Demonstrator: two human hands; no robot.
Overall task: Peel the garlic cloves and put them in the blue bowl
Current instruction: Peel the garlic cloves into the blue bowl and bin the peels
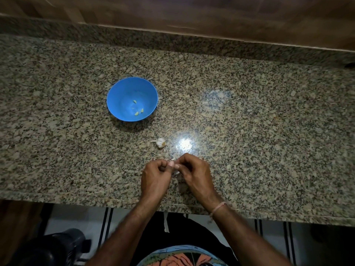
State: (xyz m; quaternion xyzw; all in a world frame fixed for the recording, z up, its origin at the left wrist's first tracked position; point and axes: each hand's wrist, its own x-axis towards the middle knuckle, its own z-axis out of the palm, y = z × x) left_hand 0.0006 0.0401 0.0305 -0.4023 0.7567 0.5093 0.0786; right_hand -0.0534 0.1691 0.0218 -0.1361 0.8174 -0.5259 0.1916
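Over the granite bench [269, 112], the left hand [156, 177] and right hand [194, 173] pinch a mostly hidden garlic clove [173, 159] near the garlic bulb [160, 143]; if it slips, it may miss the blue bowl [115, 100] with its peeled cloves [136, 113].

Most of the clove [173, 159] is hidden between left grip [156, 175] and right grip [194, 173]. Only a white tip shows, so can't tell if it's peeled. Pale bits [136, 113] in blue bowl [115, 100] are too small to identify. Desk [269, 131] is cut off left and right. Dark object [57, 246] bottom left is blurred and cropped. Dark thing [350, 65] at right edge is cropped, unidentifiable.
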